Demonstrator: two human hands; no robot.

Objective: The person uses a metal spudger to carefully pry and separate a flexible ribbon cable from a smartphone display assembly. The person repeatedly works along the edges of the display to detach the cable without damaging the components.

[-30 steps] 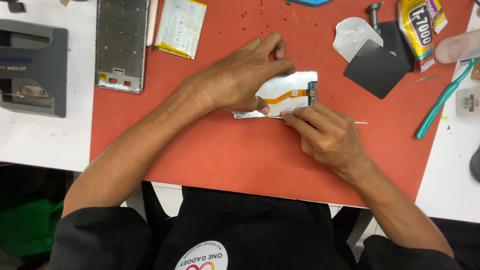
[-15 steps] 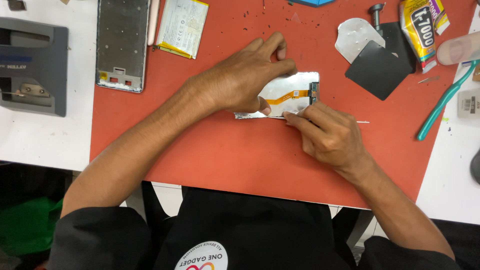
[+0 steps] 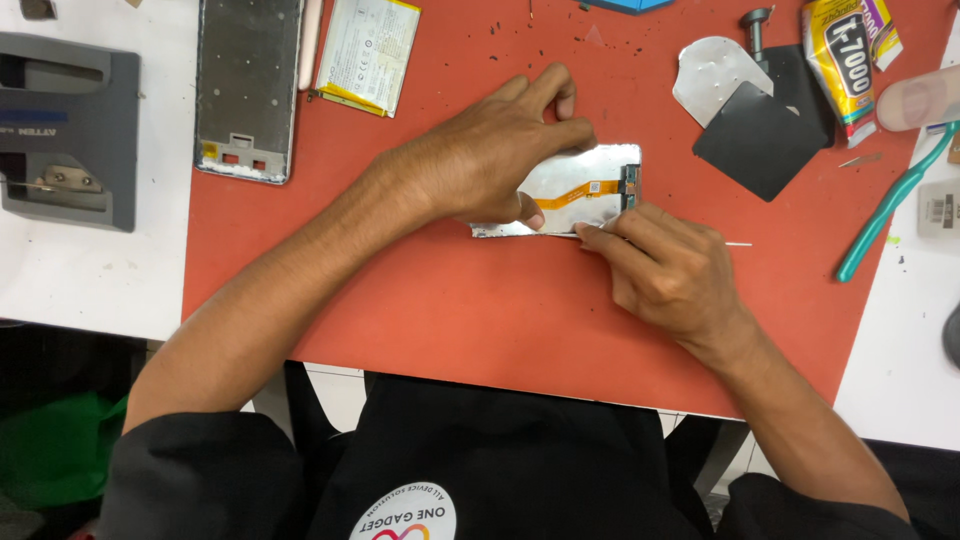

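The left hand (image 3: pixel 490 160) lies flat over the left part of a silvery phone panel (image 3: pixel 590 175) on the red mat (image 3: pixel 420 290), fingers spread and pressing down, thumb tip by the panel's near edge; it pins the panel rather than closing round it. An orange flex cable (image 3: pixel 575 192) runs across the panel's bare part to a small dark connector (image 3: pixel 630 185) at its right end. The right hand (image 3: pixel 670 275) sits just beside the panel's near right corner, its grip narrow, finger and thumb pinched on a thin pick (image 3: pixel 735 243) whose pale end sticks out to the right past the knuckles; the working tip at the panel's edge is hidden by the fingers. The mat covers the middle of the white table (image 3: pixel 80 280). Well apart at the far left of the mat lie a phone frame (image 3: pixel 245 90) and, beside it, a battery (image 3: pixel 365 50). To the right are a grey shield plate (image 3: pixel 715 75) partly under a black square sheet (image 3: pixel 760 140), a glue tube (image 3: pixel 845 60) and a green tool (image 3: pixel 890 205) crossing the mat's right edge. A grey box (image 3: pixel 65 130) stands on the table at far left.
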